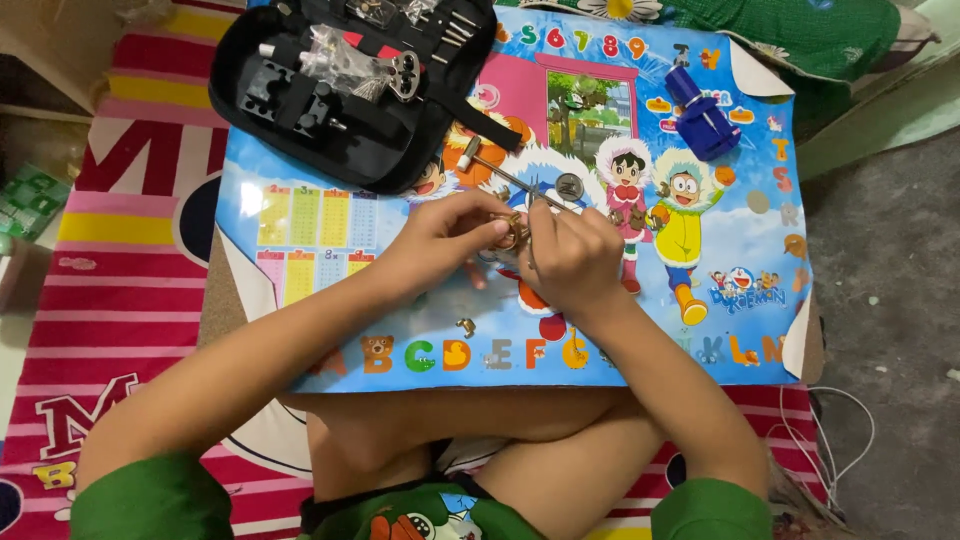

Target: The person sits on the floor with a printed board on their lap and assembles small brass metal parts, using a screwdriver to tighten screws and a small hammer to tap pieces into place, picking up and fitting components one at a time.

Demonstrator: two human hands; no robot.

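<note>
While the left hand [440, 235] is pinching the small metal part [513, 232] steady, the right hand [575, 255] is gripping a thin tool [505, 178], best kept level over the picture mat [720, 330].

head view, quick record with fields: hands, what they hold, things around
left hand: left hand pinching a small brass-coloured metal part
right hand: right hand on the same part, with a thin tool between the fingers
surface: cartoon picture mat
behind hands: open black tool case
far right: blue plastic tool
near edge: small loose piece
</note>
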